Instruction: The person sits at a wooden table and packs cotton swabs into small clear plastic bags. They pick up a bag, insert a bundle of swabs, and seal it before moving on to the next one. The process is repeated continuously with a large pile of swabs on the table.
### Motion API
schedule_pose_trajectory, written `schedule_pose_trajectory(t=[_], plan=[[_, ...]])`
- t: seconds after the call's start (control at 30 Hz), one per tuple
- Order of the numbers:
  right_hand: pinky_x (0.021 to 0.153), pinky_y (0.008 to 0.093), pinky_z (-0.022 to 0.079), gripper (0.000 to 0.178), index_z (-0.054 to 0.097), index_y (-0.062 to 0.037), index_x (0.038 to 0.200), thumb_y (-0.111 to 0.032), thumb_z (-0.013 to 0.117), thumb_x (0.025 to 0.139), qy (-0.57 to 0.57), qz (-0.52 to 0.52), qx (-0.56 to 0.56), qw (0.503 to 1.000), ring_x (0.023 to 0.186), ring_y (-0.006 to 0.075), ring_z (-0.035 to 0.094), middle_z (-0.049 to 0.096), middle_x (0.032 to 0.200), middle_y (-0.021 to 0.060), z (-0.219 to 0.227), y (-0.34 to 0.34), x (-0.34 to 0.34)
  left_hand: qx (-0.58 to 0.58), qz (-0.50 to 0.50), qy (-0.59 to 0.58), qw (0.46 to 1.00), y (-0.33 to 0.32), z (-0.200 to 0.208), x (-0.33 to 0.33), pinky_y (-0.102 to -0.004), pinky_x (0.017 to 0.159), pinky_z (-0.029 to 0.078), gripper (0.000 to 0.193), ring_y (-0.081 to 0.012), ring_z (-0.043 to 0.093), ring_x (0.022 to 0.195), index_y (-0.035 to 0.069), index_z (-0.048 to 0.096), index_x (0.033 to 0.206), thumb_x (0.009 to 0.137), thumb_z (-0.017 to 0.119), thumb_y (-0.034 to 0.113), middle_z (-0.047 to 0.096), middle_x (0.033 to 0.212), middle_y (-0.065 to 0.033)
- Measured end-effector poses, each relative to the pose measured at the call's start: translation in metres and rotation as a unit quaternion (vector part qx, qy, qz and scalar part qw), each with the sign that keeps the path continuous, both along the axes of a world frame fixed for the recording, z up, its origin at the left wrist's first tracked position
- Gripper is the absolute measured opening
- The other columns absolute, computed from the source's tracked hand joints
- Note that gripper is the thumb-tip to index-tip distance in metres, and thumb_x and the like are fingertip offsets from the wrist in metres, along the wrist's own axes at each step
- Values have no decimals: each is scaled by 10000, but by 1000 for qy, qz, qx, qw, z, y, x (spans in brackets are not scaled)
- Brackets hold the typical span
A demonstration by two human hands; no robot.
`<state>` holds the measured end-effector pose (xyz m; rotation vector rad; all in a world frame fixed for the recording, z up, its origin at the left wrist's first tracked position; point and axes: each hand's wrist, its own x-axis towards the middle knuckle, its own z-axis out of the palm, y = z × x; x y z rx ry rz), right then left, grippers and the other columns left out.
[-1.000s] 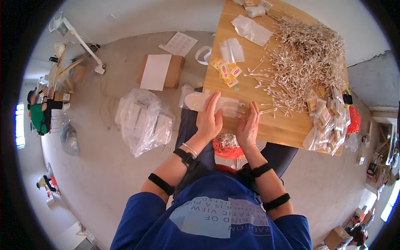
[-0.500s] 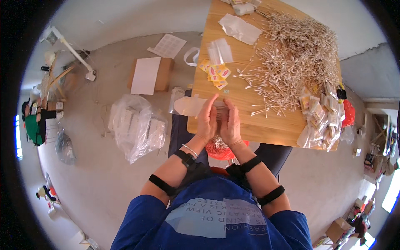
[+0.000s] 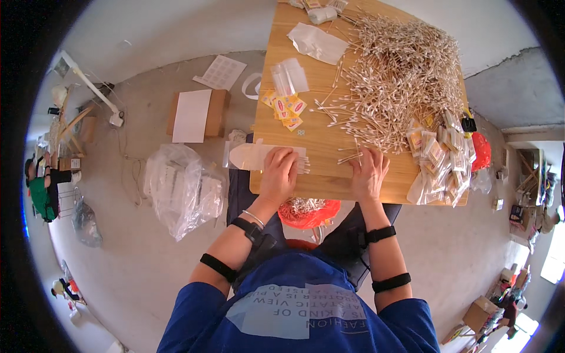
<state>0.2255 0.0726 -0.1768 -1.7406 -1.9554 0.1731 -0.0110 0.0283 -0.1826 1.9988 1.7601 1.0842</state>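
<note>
The left hand (image 3: 279, 174), over a bag (image 3: 246, 157) at near left, has parted from the right hand (image 3: 369, 173), by loose swabs (image 3: 349, 157); whether either grips, I can't tell.

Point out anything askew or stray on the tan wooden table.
A few thin, white-tipped cotton swabs lie beside the right hand, straying from the large loose swab pile. The small yellow-and-white cards look askew too, overlapping at different angles instead of stacked squarely.
</note>
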Motion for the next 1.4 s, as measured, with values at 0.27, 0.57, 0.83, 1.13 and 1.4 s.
schedule_pose_trajectory(t=[0.27,0.57,0.83,1.13,1.4], plan=[[894,436,399,236,703,-142,964,-153,745,731,-3,107,21,994,1046,280,497,595,1028,14,4,25,5,15,17,8,1000,-1,-1,2,-440,956,441,222,-338,511,1110,26,624,1030,809,647,43,574,1095,-118],[828,433,409,117,663,-115,814,-179,729,742,7,137,35,990,967,284,510,599,932,39,-4,24,-55,19,38,-65,997,-1,1,-2,-443,999,416,355,-370,500,1149,-19,536,1216,866,552,39,566,1185,-187],[801,421,410,79,693,-134,845,-178,706,781,61,212,-34,975,926,273,542,624,861,32,6,14,-110,-7,66,-220,973,-5,-1,-14,-400,1054,383,429,-356,504,1256,-35,419,1373,998,430,172,518,1346,-221],[805,419,440,93,727,-166,887,-180,685,806,57,239,-67,967,937,273,566,652,885,24,9,39,-103,-28,86,-225,970,-4,0,-15,-374,1048,400,439,-320,524,1258,-27,415,1387,1030,356,221,535,1352,-209],[826,415,451,109,729,-160,907,-186,656,830,40,307,-72,948,951,279,575,630,894,39,10,41,-109,-15,90,-241,966,-4,2,-13,-392,1038,400,394,-360,516,1245,-26,460,1349,997,399,141,546,1320,-221]])
